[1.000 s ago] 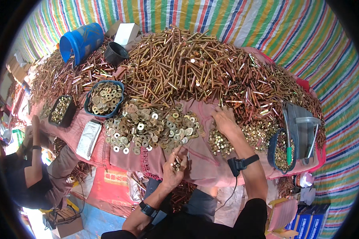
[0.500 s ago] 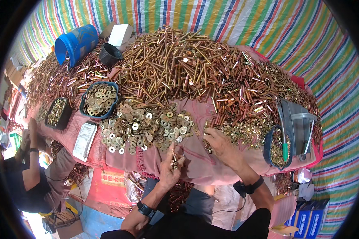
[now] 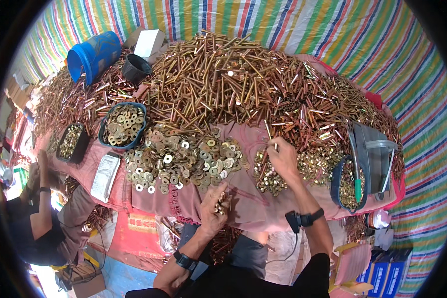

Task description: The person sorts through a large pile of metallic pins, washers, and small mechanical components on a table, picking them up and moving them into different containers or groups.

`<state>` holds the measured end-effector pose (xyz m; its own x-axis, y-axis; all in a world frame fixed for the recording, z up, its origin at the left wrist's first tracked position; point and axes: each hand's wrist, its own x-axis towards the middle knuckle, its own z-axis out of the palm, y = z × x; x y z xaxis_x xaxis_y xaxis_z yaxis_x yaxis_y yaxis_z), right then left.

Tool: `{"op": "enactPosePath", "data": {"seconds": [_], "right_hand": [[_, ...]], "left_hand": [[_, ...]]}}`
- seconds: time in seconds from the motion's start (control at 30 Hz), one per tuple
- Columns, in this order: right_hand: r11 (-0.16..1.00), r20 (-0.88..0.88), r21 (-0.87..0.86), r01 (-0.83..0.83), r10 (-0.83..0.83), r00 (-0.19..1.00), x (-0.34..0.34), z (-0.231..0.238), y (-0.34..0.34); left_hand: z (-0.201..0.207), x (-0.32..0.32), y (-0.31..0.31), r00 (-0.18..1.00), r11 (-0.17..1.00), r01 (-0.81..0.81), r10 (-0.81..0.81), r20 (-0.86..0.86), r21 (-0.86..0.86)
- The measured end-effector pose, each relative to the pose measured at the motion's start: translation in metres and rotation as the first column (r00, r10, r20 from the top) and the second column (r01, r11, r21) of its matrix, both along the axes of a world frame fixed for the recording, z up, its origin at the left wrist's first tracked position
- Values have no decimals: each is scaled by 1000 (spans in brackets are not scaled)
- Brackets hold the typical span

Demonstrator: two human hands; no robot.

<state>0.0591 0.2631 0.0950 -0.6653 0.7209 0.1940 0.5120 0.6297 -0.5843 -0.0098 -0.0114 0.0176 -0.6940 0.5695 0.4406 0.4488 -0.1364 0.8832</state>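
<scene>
My left hand [image 3: 214, 211] is curled around several brass-coloured metal rods [image 3: 223, 204], their ends showing between the fingers. It is held at the near edge of the cloth, just below a heap of flat washers [image 3: 184, 156]. My right hand [image 3: 283, 158] is closed above the left end of a pile of small nuts [image 3: 308, 166]. A slim metal rod [image 3: 268, 130] shows at its fingertips and seems pinched there; the fingers partly hide it. Beyond both hands rises a large mound of long copper-coloured rods [image 3: 208, 84].
A blue tub of washers [image 3: 103, 130], a dark tray of nuts [image 3: 78, 155] and a silvery package [image 3: 104, 176] stand left. At right is a blue tub [image 3: 336, 191] with nuts and a green-handled tool [image 3: 357, 188]. A blue bucket [image 3: 97, 57] lies behind. Another person [image 3: 39, 218] works at far left.
My right hand has moved from the left end of the nuts up toward the rods and closed, with a rod at its fingertips. My left hand has turned slightly, still holding its rods.
</scene>
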Motion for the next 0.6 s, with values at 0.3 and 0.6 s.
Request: {"op": "enactPosePath", "data": {"seconds": [0.3,0.6], "right_hand": [[936,641,310,-165,-78,763,-69,-5,33],[938,713,287,-195,-73,698,-81,-9,38]], "left_hand": [[-7,2,-2,997,995,31,-38,68,100],[-21,8,-3,995,998,-40,35,91,50]]}}
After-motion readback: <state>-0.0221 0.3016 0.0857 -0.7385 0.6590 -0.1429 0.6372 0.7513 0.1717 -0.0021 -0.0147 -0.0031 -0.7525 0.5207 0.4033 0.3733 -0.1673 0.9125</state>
